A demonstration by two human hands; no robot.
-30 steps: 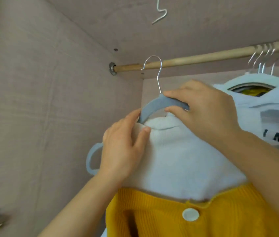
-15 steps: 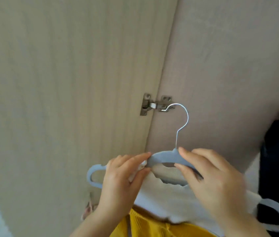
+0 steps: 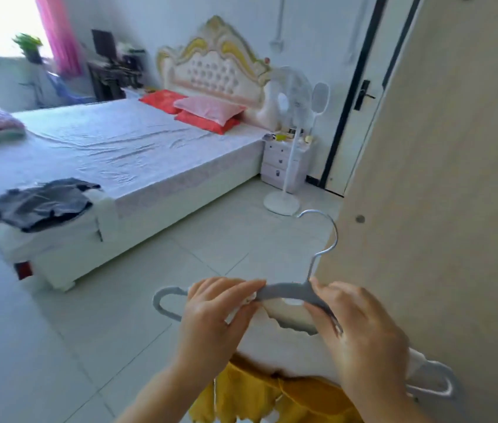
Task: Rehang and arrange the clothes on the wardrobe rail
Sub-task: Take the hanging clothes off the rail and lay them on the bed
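Note:
I hold a grey-blue hanger (image 3: pixel 284 290) with a silver hook low in front of me, away from the wardrobe. A white and yellow garment (image 3: pixel 275 355) hangs on it. My left hand (image 3: pixel 214 312) pinches the white collar against the hanger's left arm. My right hand (image 3: pixel 360 328) grips the hanger's right arm just beside the hook. The wardrobe rail is out of view.
The open beige wardrobe door (image 3: pixel 443 184) stands close on the right. A bed (image 3: pixel 113 148) fills the left, with dark clothes (image 3: pixel 37 203) piled on its near corner. A white standing fan (image 3: pixel 290 123) and a nightstand (image 3: pixel 281 160) stand by the bed. Tiled floor (image 3: pixel 89 315) lies below.
My view swung from inside the wardrobe past the door hinge to the bedroom. The hanger with the garment came off the rail area and stayed in both hands.

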